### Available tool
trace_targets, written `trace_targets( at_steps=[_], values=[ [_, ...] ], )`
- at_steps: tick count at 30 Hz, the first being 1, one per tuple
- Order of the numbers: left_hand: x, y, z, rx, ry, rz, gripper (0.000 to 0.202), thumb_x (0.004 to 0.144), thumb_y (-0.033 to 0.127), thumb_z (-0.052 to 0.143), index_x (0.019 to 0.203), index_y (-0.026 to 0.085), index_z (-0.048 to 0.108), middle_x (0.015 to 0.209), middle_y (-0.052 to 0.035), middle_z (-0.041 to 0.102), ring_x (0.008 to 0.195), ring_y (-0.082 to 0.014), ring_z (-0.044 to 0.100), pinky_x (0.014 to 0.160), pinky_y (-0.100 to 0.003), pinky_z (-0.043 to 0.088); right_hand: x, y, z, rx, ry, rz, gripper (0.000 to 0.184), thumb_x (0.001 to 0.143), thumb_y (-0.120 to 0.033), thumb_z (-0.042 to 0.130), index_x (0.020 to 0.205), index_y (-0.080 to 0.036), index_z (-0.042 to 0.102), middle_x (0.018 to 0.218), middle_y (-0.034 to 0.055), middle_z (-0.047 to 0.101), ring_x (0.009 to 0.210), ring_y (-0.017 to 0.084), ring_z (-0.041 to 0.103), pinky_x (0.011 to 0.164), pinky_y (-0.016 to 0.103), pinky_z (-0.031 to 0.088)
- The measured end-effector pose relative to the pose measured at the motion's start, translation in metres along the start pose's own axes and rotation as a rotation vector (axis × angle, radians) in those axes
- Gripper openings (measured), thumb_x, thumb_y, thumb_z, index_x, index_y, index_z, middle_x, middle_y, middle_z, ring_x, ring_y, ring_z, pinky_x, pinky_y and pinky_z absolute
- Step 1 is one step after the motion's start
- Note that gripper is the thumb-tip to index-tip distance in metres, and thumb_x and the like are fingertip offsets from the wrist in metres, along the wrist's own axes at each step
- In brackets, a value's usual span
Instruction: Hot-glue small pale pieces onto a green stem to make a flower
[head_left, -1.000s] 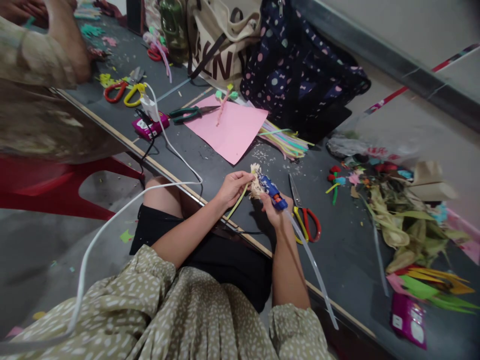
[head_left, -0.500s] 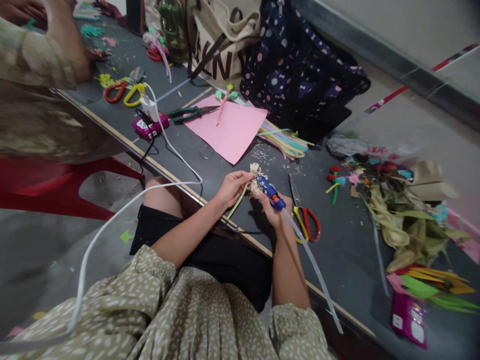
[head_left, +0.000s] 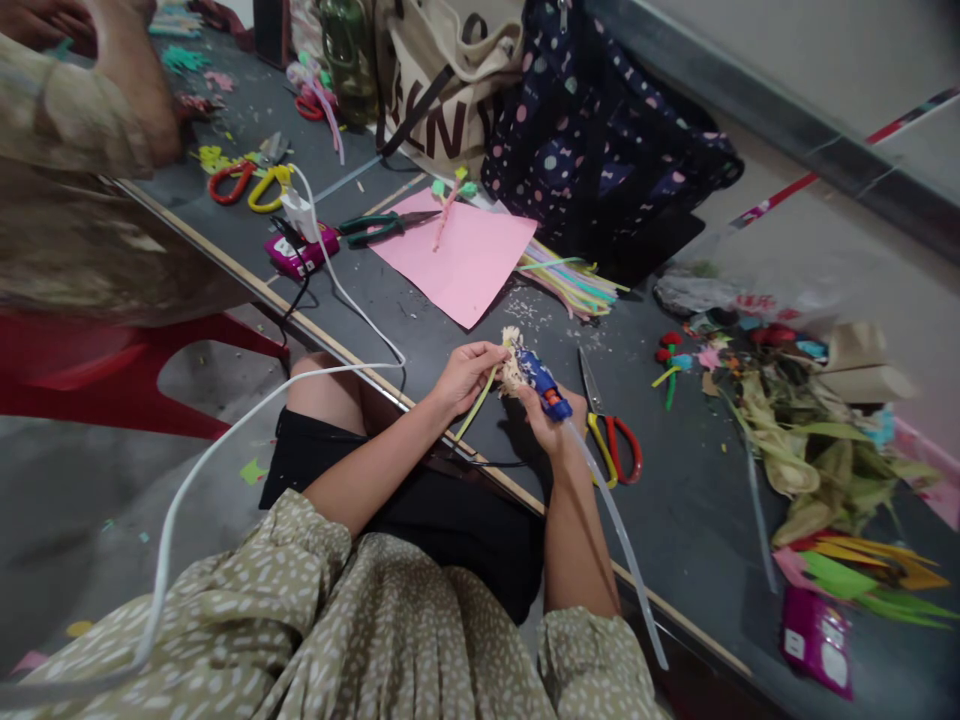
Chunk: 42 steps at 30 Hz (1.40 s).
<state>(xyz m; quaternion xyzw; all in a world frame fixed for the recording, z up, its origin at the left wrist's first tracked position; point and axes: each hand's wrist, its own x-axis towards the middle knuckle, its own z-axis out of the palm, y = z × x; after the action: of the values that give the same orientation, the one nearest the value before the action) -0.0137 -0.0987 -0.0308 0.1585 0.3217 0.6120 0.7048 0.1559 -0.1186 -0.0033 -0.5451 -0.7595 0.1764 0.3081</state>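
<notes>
My left hand (head_left: 466, 375) is closed in a pinch on a cream, fringed craft flower (head_left: 511, 362), whose thin yellow-green stem (head_left: 475, 406) slants down below the fingers. Wrapped in my right hand (head_left: 553, 425) is a blue hot glue gun (head_left: 541, 382) with an orange part. Its front end meets the flower, and the fringe hides the nozzle. A long translucent glue stick (head_left: 621, 532) trails from the gun's back over my right forearm. Scissors (head_left: 613, 440) with red and yellow handles lie just right of my right hand.
Pink paper (head_left: 465, 265), green-handled pliers (head_left: 386, 228) and a bundle of pipe cleaners (head_left: 577, 285) lie beyond my hands. Bags (head_left: 600, 150) stand at the back. A white cable (head_left: 281, 385) crosses my left side. Dried husks (head_left: 817, 470) lie right. Another person's arm (head_left: 124, 100) rests far left.
The loose end of the glue stick has swung a little to the left. The flower has turned slightly against the glue gun. Both hands stay in nearly the same place.
</notes>
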Motion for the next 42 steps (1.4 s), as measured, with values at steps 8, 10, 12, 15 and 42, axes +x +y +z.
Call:
trace_targets(
  at_steps=[8, 10, 12, 15, 42],
  values=[
    [-0.001, 0.001, 0.002, -0.004, 0.011, 0.009, 0.036, 0.056, 0.034, 0.093, 0.066, 0.01, 0.068, 0.065, -0.0015, 0.066, 0.053, -0.0045, 0.055, 0.055, -0.018, 0.046, 0.0, -0.005, -0.001, -0.106, 0.018, -0.105, 0.044, 0.089, -0.058, 0.056, 0.089, -0.019, 0.074, 0.066, 0.0059, 0.071, 0.055, 0.018, 0.065, 0.055, 0.026, 0.043],
    [-0.001, 0.001, 0.003, -0.003, 0.012, 0.007, 0.036, 0.056, 0.034, 0.093, 0.067, 0.01, 0.067, 0.064, -0.0013, 0.066, 0.053, -0.0047, 0.055, 0.055, -0.018, 0.045, 0.0, -0.005, -0.001, -0.131, 0.017, -0.129, 0.041, 0.089, -0.056, 0.057, 0.092, -0.019, 0.074, 0.068, 0.0059, 0.072, 0.057, 0.018, 0.066, 0.057, 0.025, 0.042],
    [-0.001, 0.001, 0.003, -0.002, 0.015, 0.004, 0.037, 0.055, 0.035, 0.093, 0.067, 0.01, 0.067, 0.064, -0.0011, 0.066, 0.054, -0.0052, 0.056, 0.055, -0.018, 0.045, 0.0, -0.004, -0.001, -0.17, 0.019, -0.158, 0.039, 0.089, -0.055, 0.058, 0.091, -0.019, 0.073, 0.068, 0.0058, 0.072, 0.058, 0.018, 0.066, 0.057, 0.025, 0.04],
    [-0.001, 0.001, 0.004, -0.001, 0.024, 0.0, 0.039, 0.053, 0.037, 0.094, 0.068, 0.011, 0.068, 0.064, -0.0009, 0.066, 0.054, -0.006, 0.057, 0.055, -0.018, 0.045, 0.0, -0.004, -0.001, -0.223, 0.016, -0.196, 0.037, 0.09, -0.054, 0.058, 0.083, -0.019, 0.069, 0.067, 0.0057, 0.071, 0.057, 0.017, 0.065, 0.056, 0.026, 0.037],
    [-0.003, 0.005, 0.006, 0.005, 0.037, 0.02, 0.031, 0.059, 0.031, 0.091, 0.066, 0.011, 0.067, 0.062, -0.0002, 0.062, 0.049, -0.0026, 0.045, 0.051, -0.018, 0.044, 0.012, 0.005, -0.008, 0.326, 0.162, 0.242, 0.03, 0.077, -0.05, 0.07, 0.08, -0.02, 0.064, 0.068, 0.0022, 0.066, 0.061, 0.018, 0.06, 0.062, 0.033, 0.051]
  ],
)
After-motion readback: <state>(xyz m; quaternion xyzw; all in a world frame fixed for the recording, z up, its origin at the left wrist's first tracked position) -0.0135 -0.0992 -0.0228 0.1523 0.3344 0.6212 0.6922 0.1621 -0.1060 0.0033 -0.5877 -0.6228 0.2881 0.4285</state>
